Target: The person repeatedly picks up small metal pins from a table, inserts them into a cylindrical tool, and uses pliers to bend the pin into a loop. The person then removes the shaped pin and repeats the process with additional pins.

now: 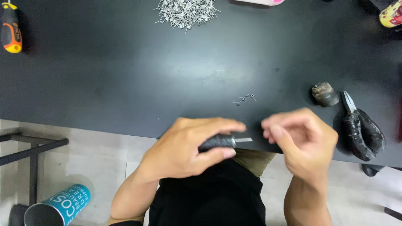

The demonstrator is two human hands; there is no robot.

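Left hand grips a black-handled tool at the near edge of the black table, its metal tip pointing right. Right hand, fingers curled (blurred; we cannot tell what it pinches), sits just beside the tip. Pliers lie to its right.
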